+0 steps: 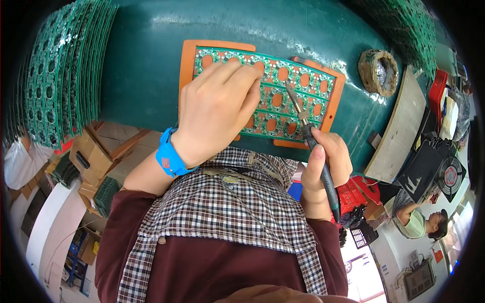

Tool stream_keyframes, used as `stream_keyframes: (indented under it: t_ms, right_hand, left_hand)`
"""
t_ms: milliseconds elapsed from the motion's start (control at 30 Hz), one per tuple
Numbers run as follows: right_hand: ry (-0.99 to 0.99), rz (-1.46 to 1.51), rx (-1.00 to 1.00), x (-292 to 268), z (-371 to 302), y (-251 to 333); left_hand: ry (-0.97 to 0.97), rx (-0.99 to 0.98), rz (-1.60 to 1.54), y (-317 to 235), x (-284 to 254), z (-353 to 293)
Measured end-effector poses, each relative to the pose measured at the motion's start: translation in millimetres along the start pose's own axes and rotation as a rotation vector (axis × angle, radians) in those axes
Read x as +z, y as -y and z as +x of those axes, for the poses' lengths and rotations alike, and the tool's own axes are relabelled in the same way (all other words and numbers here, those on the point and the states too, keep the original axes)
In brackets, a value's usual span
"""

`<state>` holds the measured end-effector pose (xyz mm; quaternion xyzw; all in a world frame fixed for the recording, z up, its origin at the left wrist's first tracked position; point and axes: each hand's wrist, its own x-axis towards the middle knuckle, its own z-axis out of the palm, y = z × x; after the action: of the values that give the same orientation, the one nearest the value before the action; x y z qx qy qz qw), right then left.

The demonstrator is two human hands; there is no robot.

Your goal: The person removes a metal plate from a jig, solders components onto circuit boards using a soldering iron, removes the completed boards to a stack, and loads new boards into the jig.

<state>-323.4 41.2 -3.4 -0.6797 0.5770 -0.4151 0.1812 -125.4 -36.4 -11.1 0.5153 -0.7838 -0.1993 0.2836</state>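
A green circuit board panel [290, 97] with rows of round units and oval openings lies in an orange frame [329, 103] on the green table. My left hand [218, 103], with a blue wrist strap [170, 155], reaches over the left half of the panel. Its fingers are curled and pinched together at the top row; whatever is between them is hidden. In my right hand [328, 160] is a soldering iron [312, 139], held like a pen. The iron's metal tip points up and left, at the panel between the top and middle rows.
Tall stacks of green circuit panels stand at the far left [60, 70] and far right [404, 25]. A round tan holder [379, 73] with a shiny hollow sits right of the frame, near a pale board [399, 129]. Another person [417, 222] is at the lower right.
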Motion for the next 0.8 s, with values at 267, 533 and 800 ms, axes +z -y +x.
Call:
stream_keyframes:
  t_ms: [267, 533, 800]
  right_hand:
    - [-0.014, 0.006, 0.012, 11, 12, -3]
    - [-0.025, 0.004, -0.019, 10, 13, -5]
    - [0.001, -0.026, -0.123, 22, 28, -1]
  left_hand:
    - [-0.006, -0.001, -0.055, 3, 17, 6]
    - [0.031, 0.075, -0.056, 3, 10, 8]
    - [-0.026, -0.035, -0.014, 6, 15, 10]
